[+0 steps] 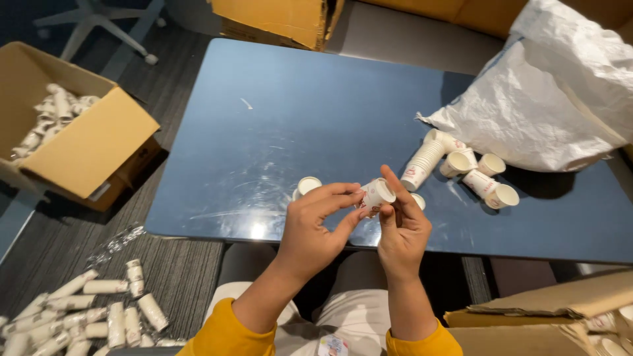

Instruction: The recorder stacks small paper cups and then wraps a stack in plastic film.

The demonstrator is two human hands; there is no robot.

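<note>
While both hands pinch paper cup | left hand grip closed | right hand likewise

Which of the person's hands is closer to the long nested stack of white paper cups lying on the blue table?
Right. The right hand sits just below-left of the nested stack of white paper cups; the left hand is further left, beyond the small white paper cup both hands hold.

Dim indoor light from overhead glares off the blue table (near edge brightest); corners darker, slightly warped.
</note>
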